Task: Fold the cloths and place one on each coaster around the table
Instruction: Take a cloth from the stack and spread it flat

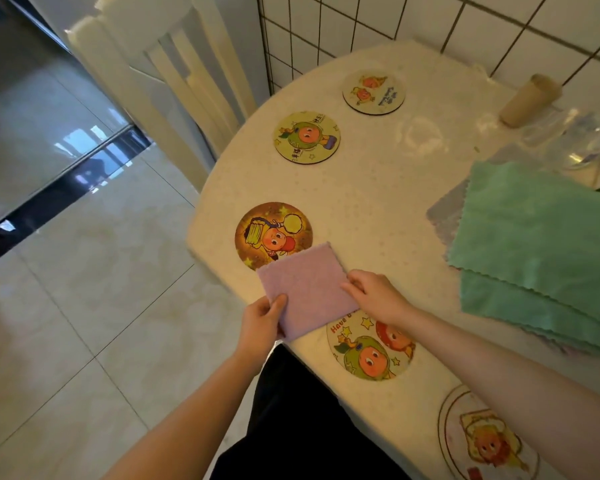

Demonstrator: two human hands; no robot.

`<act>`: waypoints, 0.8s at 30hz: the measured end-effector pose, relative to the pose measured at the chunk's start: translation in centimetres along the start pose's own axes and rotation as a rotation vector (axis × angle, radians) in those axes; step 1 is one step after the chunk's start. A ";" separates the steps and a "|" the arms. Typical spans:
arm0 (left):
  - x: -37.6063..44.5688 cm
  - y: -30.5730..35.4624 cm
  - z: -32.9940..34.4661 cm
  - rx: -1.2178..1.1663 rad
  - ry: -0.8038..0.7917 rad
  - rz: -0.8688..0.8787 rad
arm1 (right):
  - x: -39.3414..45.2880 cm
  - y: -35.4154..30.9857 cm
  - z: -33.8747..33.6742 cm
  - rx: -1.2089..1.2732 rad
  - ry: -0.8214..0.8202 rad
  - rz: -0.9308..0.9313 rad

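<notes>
Left hand [261, 318] and right hand [373, 292] pinch a folded lilac cloth [303, 287] — soft, square, zigzag-edged — seemingly overlapping two round cartoon coasters [272, 233] on the table [378, 188].

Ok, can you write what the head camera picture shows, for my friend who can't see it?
Two hands, left hand and right hand, hold a folded purple cloth at the near edge of a cream table, its far corner over an orange cartoon coaster. Four more cartoon coasters lie around the table, uncovered, and green cloths are stacked at the right.
</notes>
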State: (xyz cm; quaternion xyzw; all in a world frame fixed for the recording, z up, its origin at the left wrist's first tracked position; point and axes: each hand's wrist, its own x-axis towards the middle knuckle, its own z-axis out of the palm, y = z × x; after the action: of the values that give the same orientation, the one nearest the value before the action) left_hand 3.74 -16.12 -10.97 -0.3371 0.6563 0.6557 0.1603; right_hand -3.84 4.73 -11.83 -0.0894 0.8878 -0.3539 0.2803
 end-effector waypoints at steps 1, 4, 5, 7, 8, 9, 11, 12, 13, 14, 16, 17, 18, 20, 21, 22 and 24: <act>0.4 0.1 -0.1 0.015 0.006 -0.013 | 0.3 -0.4 -0.1 -0.041 0.000 0.012; 1.1 0.2 -0.1 0.043 0.009 -0.047 | 0.7 -0.8 0.0 -0.130 0.002 0.077; 1.1 0.2 -0.2 0.060 0.013 -0.056 | 0.7 -0.7 0.2 -0.155 0.006 0.094; 1.7 0.1 -0.3 0.123 0.016 -0.072 | 0.7 -0.6 0.3 -0.205 0.022 0.120; 2.0 0.0 -0.4 0.162 0.023 -0.077 | 0.7 -0.6 0.4 -0.226 0.027 0.129; 2.3 -0.1 -0.5 0.200 0.035 -0.081 | 0.8 -0.6 0.5 -0.237 0.030 0.137; 2.7 -0.5 -0.3 0.318 0.069 -0.053 | 0.9 -0.6 0.7 -0.251 0.034 0.148; 2.7 -0.5 -0.2 0.407 0.091 -0.015 | 1.0 -0.7 0.8 -0.269 0.040 0.144; 2.5 -0.4 -0.1 0.522 0.121 0.035 | 1.0 -0.9 0.8 -0.288 0.042 0.134; 2.2 -0.4 0.0 0.660 0.168 0.095 | 1.0 -1.0 0.7 -0.302 0.041 0.127; 1.7 -0.3 -0.4 0.906 0.286 0.293 | 1.0 -1.2 0.6 -0.338 0.045 0.116; 1.6 -0.4 -0.7 1.015 0.315 0.445 | 0.8 -1.4 0.6 -0.382 0.053 0.113; 1.6 -0.7 -1.0 1.120 0.318 0.615 | 0.7 -1.7 0.7 -0.465 0.078 0.088; 1.7 -1.5 -1.6 1.322 0.190 0.871 | 0.5 -1.9 1.1 -0.687 0.183 -0.043; 1.8 -2.0 -1.8 1.404 0.099 0.926 | 0.4 -1.9 1.4 -0.771 0.211 -0.118; 1.8 -2.5 -2.0 1.459 0.024 0.941 | 0.3 -1.9 1.5 -0.841 0.237 -0.186; 1.6 -3.1 -2.5 1.537 -0.053 0.898 | 0.5 -1.6 1.7 -0.939 0.222 -0.362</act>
State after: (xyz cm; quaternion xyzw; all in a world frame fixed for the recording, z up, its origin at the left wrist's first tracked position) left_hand 5.19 -18.64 -14.15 0.1677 0.9812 0.0430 0.0851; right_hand -3.37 2.38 -12.00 -0.3199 0.9457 0.0328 0.0484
